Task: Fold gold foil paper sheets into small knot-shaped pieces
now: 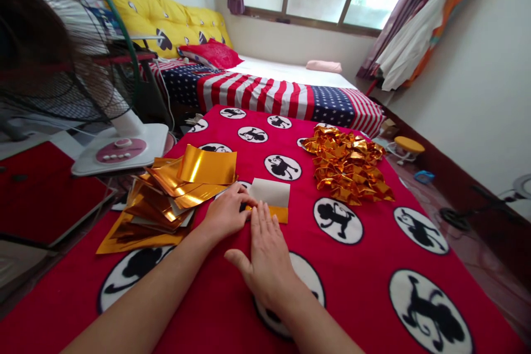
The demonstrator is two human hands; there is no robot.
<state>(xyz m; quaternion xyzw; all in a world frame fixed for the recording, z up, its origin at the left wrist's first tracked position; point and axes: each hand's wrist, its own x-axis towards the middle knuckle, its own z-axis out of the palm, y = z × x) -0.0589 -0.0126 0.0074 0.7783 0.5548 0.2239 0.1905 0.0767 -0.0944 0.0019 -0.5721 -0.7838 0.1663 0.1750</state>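
A small sheet of gold foil paper point(271, 192) lies on the red cloth, pale side up, with its near edge folded over to show a gold strip. My left hand point(229, 207) is at the sheet's left end, fingers curled and closed on its edge; the fingertips are partly hidden. My right hand point(269, 254) lies flat, its outstretched fingertips pressing on the folded strip. To the left of my hands is a loose stack of gold foil sheets point(166, 199). Over on the right sits a pile of folded gold foil pieces point(346, 163).
The red cloth point(365, 298) with monkey prints covers the work surface. A fan point(120, 144) stands at the left, beside a dark red panel point(45, 193). Behind the surface is a bed point(257, 94) with a flag-patterned cover. A yellow stool point(409, 145) stands near the right wall.
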